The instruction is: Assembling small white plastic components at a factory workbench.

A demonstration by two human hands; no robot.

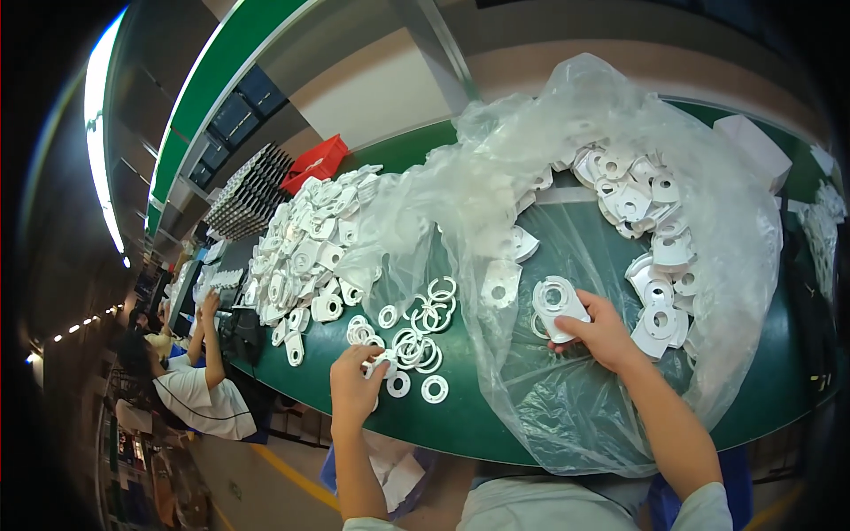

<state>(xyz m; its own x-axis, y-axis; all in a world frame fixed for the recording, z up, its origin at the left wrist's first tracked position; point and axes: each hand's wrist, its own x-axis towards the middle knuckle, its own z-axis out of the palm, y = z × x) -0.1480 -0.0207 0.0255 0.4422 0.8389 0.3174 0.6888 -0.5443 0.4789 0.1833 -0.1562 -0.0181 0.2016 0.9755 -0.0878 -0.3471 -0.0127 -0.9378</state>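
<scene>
Right hand [602, 332]: one white part [571, 308]. Left hand [356, 376]: on overlapping rings [409, 350], uncountable.

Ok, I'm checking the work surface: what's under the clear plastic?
Green tabletop shows through the clear plastic near the right hand; what lies beneath the heaped white parts is hidden.

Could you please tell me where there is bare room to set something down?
Free: the green tabletop between the flat white plastic rings and its near edge, and left of the left hand, nearer than the heaped white plastic parts. Crowded: those rings, that heap, and the translucent plastic bag.
</scene>
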